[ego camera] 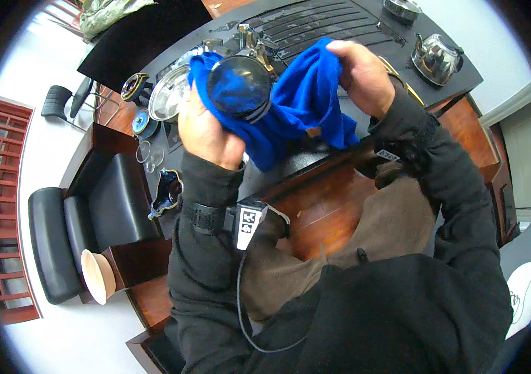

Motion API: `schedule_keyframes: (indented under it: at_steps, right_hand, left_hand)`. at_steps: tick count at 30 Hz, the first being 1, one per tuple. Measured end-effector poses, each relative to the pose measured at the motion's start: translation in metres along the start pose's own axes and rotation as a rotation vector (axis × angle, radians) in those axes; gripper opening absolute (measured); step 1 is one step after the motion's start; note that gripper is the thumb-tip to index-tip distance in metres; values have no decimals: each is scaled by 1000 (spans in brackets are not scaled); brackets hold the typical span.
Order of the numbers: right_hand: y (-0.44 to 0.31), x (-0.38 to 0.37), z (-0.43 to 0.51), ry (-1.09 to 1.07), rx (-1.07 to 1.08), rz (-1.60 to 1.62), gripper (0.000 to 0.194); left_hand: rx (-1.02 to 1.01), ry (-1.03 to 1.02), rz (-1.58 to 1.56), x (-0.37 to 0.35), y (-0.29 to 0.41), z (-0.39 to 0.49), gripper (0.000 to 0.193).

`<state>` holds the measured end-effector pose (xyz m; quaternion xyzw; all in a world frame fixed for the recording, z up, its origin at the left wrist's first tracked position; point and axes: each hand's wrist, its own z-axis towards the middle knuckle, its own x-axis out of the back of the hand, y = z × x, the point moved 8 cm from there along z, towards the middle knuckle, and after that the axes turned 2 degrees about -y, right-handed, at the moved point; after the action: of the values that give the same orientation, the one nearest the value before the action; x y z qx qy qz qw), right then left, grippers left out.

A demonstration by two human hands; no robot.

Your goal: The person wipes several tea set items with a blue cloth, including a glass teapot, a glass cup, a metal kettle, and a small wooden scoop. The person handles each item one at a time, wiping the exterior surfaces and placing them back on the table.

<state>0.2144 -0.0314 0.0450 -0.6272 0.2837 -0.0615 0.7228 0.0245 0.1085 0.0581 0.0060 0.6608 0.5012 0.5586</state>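
Observation:
My left hand (209,128) is wrapped around a round glass vessel (242,86), with a blue cloth (310,89) between the palm and the glass. The vessel's round end faces up toward me, and blue shows through it. Between thumb and fingers, my right hand (363,77) pinches the other end of the cloth and holds it raised. The cloth's folds hang between both hands above the near edge of the dark table (298,163). My left fingertips are hidden behind cloth and glass.
Beyond my hands are a metal faucet (246,35) and a slatted tea tray (317,28). A steel kettle (436,58) stands at right. Left are a clear glass lid (167,96), a blue lidded cup (143,124), small glasses (153,156) and a blue glazed pitcher (167,189).

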Motion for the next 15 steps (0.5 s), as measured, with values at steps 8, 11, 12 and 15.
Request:
schedule_keyframes:
  at_steps: [8, 11, 12, 15]
  right_hand:
    - [-60, -116, -85, -351, 1183, -1026, 27]
    - [-54, -126, -75, -184, 1243, -1211, 35]
    - [-56, -121, -71, -171, 1220, -1086, 35]
    - [-51, -105, -55, -174, 968, -746, 38]
  left_hand:
    - [-70, 44, 166, -13, -26, -12, 29]
    - [-329, -28, 578, -37, -17, -24, 26]
    - [-326, 8, 533, -36, -16, -24, 25]
    - [-321, 48, 482, -38, -12, -27, 25]
